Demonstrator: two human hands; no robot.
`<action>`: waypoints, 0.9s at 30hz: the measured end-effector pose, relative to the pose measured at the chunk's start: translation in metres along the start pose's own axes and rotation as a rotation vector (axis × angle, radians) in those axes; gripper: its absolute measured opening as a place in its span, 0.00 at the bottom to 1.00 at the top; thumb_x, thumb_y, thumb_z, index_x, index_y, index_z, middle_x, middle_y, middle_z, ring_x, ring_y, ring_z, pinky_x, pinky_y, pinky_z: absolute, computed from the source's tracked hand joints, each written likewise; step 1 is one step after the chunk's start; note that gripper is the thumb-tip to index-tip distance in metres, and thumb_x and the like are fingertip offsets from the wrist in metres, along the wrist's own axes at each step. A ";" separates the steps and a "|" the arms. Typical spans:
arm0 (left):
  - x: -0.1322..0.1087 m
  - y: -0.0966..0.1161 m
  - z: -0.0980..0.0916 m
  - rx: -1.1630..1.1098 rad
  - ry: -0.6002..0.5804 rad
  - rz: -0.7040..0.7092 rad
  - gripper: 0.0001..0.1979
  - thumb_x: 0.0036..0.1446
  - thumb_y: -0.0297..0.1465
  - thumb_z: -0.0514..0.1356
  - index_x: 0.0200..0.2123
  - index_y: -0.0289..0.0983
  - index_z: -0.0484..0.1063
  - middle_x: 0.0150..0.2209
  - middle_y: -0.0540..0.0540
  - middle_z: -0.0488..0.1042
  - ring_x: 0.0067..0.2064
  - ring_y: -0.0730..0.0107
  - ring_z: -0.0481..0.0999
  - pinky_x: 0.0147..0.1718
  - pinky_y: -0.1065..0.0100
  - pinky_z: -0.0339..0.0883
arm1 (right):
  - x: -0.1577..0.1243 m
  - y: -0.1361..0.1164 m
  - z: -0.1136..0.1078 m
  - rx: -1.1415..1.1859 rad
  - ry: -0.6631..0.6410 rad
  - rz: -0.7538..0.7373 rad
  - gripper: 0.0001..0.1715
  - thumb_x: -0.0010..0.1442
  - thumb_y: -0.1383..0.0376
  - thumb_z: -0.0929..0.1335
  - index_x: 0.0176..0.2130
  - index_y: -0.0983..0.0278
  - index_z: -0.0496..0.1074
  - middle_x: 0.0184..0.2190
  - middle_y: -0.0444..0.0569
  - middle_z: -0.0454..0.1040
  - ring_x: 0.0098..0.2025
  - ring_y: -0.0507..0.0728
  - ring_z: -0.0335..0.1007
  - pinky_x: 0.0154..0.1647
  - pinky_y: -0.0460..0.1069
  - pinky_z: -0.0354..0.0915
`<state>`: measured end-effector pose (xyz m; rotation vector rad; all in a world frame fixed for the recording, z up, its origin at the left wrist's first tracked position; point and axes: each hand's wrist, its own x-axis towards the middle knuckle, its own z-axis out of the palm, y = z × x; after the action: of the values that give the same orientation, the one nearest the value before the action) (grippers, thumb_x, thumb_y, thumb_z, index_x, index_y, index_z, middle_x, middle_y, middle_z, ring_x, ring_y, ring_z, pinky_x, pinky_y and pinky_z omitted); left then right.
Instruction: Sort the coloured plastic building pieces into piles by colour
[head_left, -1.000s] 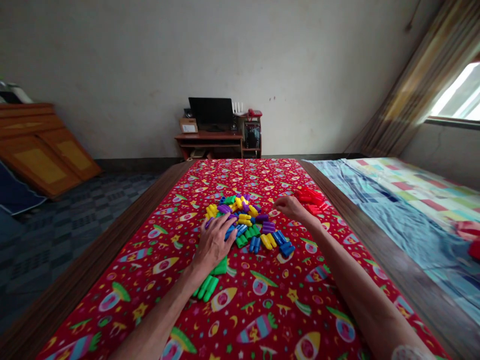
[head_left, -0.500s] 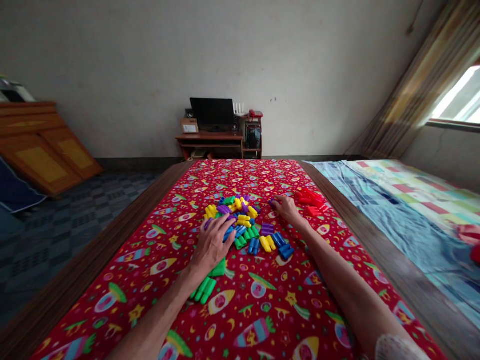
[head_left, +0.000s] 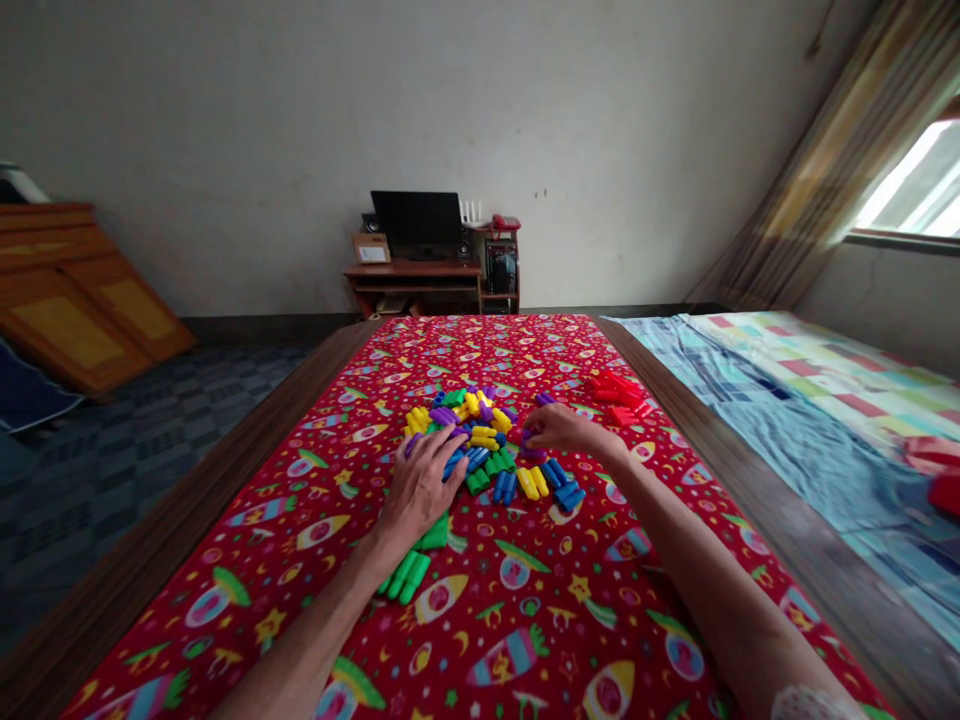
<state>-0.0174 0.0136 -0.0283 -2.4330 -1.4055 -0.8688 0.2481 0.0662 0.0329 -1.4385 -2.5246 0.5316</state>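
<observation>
My left hand [head_left: 424, 480] lies over the near left side of a pile of plastic toy blocks, fingers spread and flat. A purple block shows by its fingertips, and blue blocks [head_left: 474, 459] by its thumb. My right hand [head_left: 564, 428] has its fingers bent down onto a purple block [head_left: 533, 452], partly hidden by them. Beyond that hand lies another purple block [head_left: 545, 399]. Just nearer than it are a yellow block [head_left: 533, 484] and a blue block [head_left: 570, 497]. Green blocks [head_left: 406, 576] lie beside my left wrist.
A group of red blocks [head_left: 619, 392] lies at the right on the red patterned cloth [head_left: 517, 640]. Beyond the table stands a desk [head_left: 412, 270] with a monitor [head_left: 417, 220]. A bed [head_left: 795, 400] is on the right, a wooden cabinet [head_left: 82, 300] on the left.
My right hand has left the farther purple block and come nearer, onto the other purple block. My left hand stays on the pile. The view has shifted slightly.
</observation>
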 end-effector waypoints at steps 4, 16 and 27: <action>0.000 0.001 -0.001 -0.013 -0.003 -0.005 0.20 0.68 0.40 0.48 0.55 0.39 0.70 0.56 0.41 0.73 0.56 0.55 0.71 0.58 0.49 0.56 | 0.009 0.039 -0.001 0.091 0.316 0.199 0.10 0.56 0.67 0.68 0.29 0.69 0.78 0.22 0.44 0.72 0.26 0.50 0.64 0.27 0.44 0.53; 0.001 0.003 -0.003 -0.020 -0.006 -0.013 0.19 0.68 0.39 0.48 0.54 0.39 0.71 0.57 0.40 0.73 0.57 0.54 0.71 0.58 0.48 0.56 | 0.027 0.010 0.030 -0.123 0.338 -0.063 0.13 0.60 0.73 0.62 0.38 0.67 0.75 0.32 0.53 0.77 0.33 0.54 0.71 0.34 0.46 0.59; 0.002 0.005 -0.007 -0.011 -0.053 -0.032 0.20 0.68 0.39 0.48 0.54 0.39 0.71 0.57 0.41 0.72 0.57 0.54 0.69 0.59 0.48 0.56 | 0.042 0.001 0.019 -0.199 0.250 0.083 0.15 0.66 0.66 0.60 0.39 0.67 0.75 0.34 0.54 0.78 0.34 0.54 0.70 0.32 0.46 0.55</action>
<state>-0.0149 0.0090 -0.0205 -2.4649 -1.4658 -0.8271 0.2209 0.0986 0.0149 -1.5724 -2.3804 0.1043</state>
